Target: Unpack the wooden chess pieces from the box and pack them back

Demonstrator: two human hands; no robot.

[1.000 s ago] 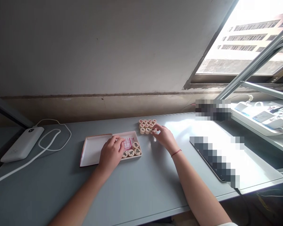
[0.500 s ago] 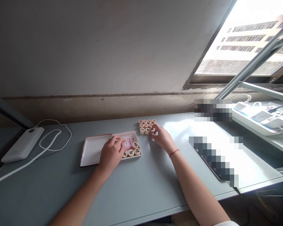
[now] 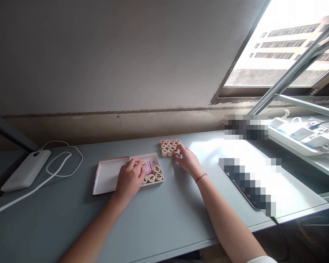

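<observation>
An open flat box lies on the grey table, its lid side at the left. Round wooden pieces with black characters sit in its right half, beside a red-printed sheet. Over that half rests my left hand, fingers bent; what is under the fingers is hidden. Behind the box to the right, several round pieces stand in close rows, with red characters at the back and black ones in front. My right hand has thumb and forefinger at the front row's rightmost piece.
A white power bank with a looping white cable lies at the left. A dark flat device, partly pixelated, is at the right. Power strips sit on the right shelf, under a metal frame and a window.
The whole view has shifted slightly. Both hands keep nearly the same place, at the box and at the rows of pieces.
</observation>
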